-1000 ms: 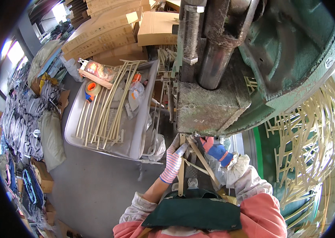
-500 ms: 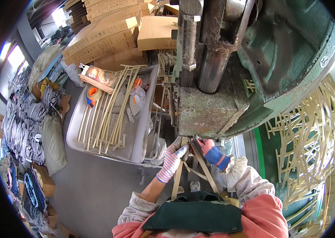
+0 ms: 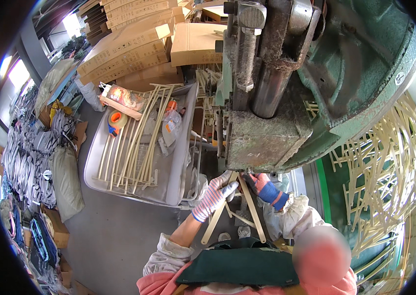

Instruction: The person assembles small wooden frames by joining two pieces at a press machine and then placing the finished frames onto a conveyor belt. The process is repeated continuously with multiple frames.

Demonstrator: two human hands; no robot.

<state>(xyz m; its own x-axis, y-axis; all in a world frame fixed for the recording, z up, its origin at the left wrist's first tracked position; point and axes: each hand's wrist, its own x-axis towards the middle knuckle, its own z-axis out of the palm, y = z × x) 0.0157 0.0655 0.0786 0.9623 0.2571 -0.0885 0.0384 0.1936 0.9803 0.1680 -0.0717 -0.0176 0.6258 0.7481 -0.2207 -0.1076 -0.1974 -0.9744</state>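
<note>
both hands clamped on pale wooden frame (image 3: 235,206) just under green press (image 3: 267,142). left hand (image 3: 215,194) and right hand (image 3: 262,187) at its top; long sticks run down toward the body, splayed.

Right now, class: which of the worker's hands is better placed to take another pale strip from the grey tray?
Probably the left hand: it sits nearer the grey tray, which lies on the person's left. The right hand is farther, on the frame's other side.

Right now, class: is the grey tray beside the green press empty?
No: the grey tray holds a row of pale wooden frame sticks, an orange tape roll and plastic bags.
</note>
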